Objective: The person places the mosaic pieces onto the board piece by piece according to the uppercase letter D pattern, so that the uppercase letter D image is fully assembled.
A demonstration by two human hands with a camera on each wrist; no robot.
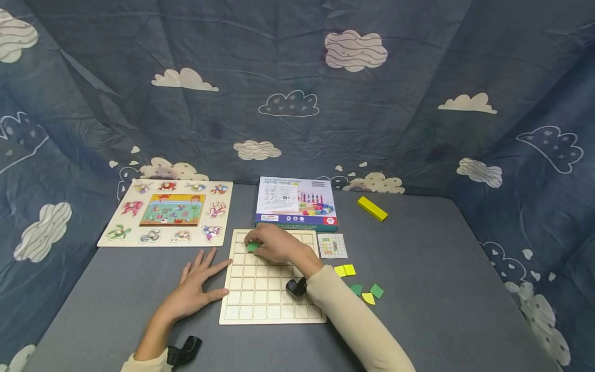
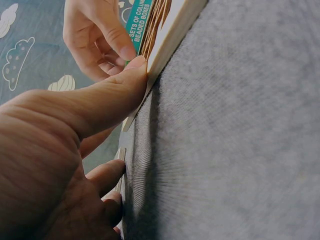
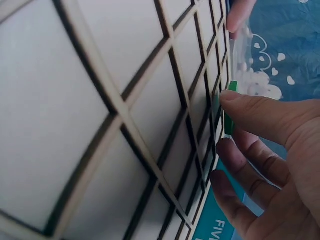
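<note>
A wooden grid board (image 1: 260, 298) with square cells lies in the middle of the table. Over its upper left cells, my right hand (image 1: 281, 245) pinches a small green tile (image 1: 252, 246) between thumb and fingers. In the right wrist view the tile (image 3: 230, 112) stands edge-on close to the board's surface, thumb on one side. Whether it touches the board I cannot tell. My left hand (image 1: 189, 289) lies to the left with fingers spread; its thumb and index finger rest at the board's left edge. The left wrist view shows that thumb (image 2: 112, 97) against the board's side.
Right of the board lie a pattern card (image 1: 332, 246), two yellow squares (image 1: 345, 270), a green square (image 1: 377, 291), a green curved piece (image 1: 356, 290) and a yellow one (image 1: 369, 298). Behind are a sea-animal puzzle (image 1: 110, 227), a bead box (image 1: 297, 204) and a yellow bar (image 1: 372, 208).
</note>
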